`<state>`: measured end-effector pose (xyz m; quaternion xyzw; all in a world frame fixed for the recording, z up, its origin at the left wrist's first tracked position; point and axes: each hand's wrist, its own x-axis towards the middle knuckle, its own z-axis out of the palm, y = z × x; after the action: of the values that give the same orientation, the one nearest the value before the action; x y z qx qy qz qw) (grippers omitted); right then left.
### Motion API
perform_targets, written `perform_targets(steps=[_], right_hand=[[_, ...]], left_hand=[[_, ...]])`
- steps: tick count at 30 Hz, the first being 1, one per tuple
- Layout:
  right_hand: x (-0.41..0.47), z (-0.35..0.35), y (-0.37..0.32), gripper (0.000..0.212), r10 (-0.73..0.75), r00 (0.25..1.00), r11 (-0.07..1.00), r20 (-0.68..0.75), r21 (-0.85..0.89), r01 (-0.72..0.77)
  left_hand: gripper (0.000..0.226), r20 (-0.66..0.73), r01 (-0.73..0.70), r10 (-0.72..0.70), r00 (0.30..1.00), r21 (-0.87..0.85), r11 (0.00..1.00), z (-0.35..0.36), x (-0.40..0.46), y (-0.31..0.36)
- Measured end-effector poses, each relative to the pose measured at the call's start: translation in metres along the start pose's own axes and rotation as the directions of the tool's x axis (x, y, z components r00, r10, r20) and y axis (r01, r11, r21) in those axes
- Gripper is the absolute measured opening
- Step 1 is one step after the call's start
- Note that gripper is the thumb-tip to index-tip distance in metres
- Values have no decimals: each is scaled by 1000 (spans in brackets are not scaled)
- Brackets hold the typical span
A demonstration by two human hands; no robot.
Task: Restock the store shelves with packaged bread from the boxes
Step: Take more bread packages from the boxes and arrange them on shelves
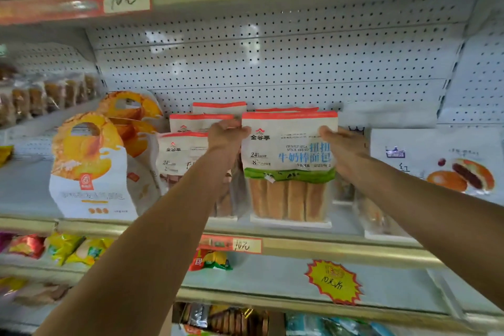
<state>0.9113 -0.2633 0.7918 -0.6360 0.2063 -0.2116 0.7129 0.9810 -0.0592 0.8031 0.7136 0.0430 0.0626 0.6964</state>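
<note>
Bread sticks in a red-topped bag (289,166) stand upright at the front edge of the middle shelf (300,245), held from both sides by a person reaching in with bare arms. The left hand (226,135) grips the bag's upper left edge, fingers curled round it. The right hand (342,144) lies against the upper right edge with fingers fairly straight, more pressing than clutching; whether the thumb hooks behind the bag cannot be told. The bag's base appears to sit on the shelf, just beside a row of matching bags (188,150) already lined up to its left, with at least one more directly behind it.

By the look of it the restocking is well under way on this shelf: several of the same bread packs are in place, flanked by handled orange-and-white bags (90,166) on the left and a flat white pack picturing filled buns (441,163) on the right. Bare pegboard (272,63) shows above the row, so room remains behind and on top. No boxes are in view, so how much stock is left cannot be judged.

A handwritten price tag (241,245) hangs on the rail below the bag, and a yellow starburst label (334,281) sits on the lower shelf, where small snack packets (65,247) lie at left.
</note>
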Motion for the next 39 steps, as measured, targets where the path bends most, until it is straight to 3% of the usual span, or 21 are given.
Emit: perform_targets(steps=[5, 9, 13, 17, 24, 27, 31, 35, 39], right_hand=[[47, 13, 2, 20, 27, 998, 998, 52, -55, -24], [72, 20, 9, 20, 38, 999, 997, 30, -66, -36], [85, 20, 23, 19, 49, 998, 995, 36, -91, -46], [90, 16, 36, 11, 66, 996, 994, 68, -86, -60], [92, 16, 36, 2, 89, 989, 990, 117, -116, -75], [89, 15, 35, 17, 95, 985, 982, 144, -173, -69], [77, 14, 37, 23, 1, 985, 958, 171, -282, 48], [58, 6, 39, 34, -110, 980, 929, 166, -332, 161], [26, -14, 38, 55, -219, 957, 864, 188, -418, 280]], left_hand=[[17, -80, -28, 36, 996, 98, 995, 18, 37, -3], [20, -102, -89, 120, 988, 267, 960, 30, 50, -7], [21, -51, -135, 176, 983, 454, 881, 38, 55, -13], [40, 4, -166, 207, 978, 611, 774, 43, 57, -23], [46, 28, -149, 169, 985, 628, 763, 49, 54, -22], [56, 59, -132, 120, 991, 575, 807, 49, 46, -21], [60, 87, -146, 118, 989, 528, 837, 48, 43, -30], [84, 68, -237, 240, 969, 548, 802, 51, 68, -70], [70, 103, -259, 237, 966, 426, 867, 43, -23, -36]])
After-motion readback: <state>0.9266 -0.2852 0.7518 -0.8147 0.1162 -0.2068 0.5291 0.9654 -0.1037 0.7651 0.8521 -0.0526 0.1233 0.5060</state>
